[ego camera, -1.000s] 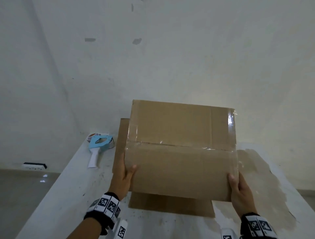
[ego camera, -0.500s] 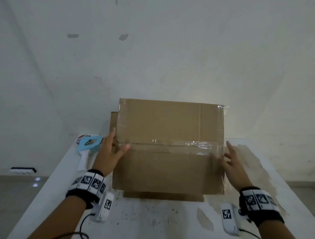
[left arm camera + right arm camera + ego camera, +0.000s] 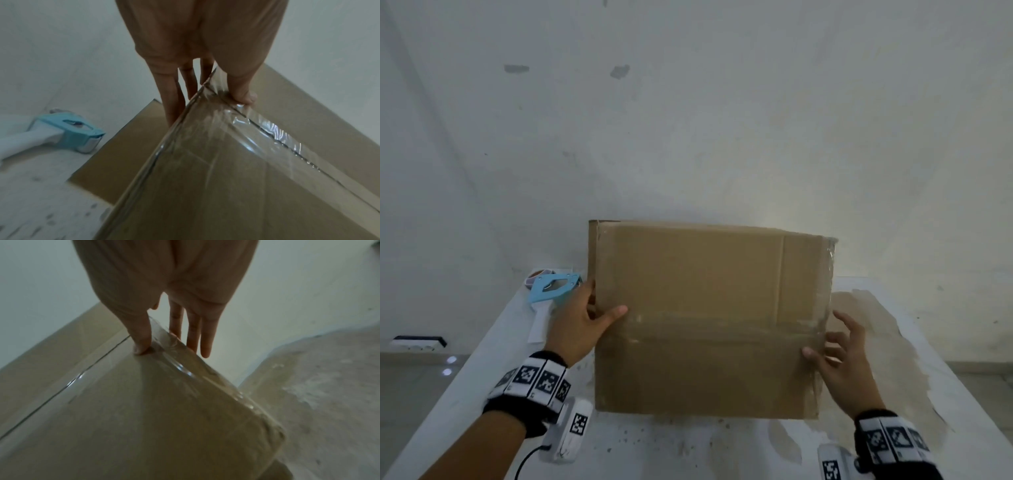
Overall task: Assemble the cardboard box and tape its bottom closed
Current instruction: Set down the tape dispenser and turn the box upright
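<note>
Pale, scuffed wall (image 3: 688, 120) rises behind a white table (image 3: 688, 445) with a brown stain (image 3: 876, 325) at its right. On it rests the cardboard box (image 3: 705, 370), its taped bottom turned toward the person and the clear tape seam (image 3: 722, 325) running left to right between the hands. The left hand (image 3: 575, 329) straddles the seam's left end, fingers straight down the side, thumb pressing the tape. The right hand (image 3: 849, 359) thumbs the right end, fingers spread loose. A blue tape dispenser (image 3: 548, 291) lies just beyond the left hand.

Matt brown cardboard box (image 3: 709, 370) sealed with glossy, wrinkled clear tape (image 3: 265, 128)
</note>
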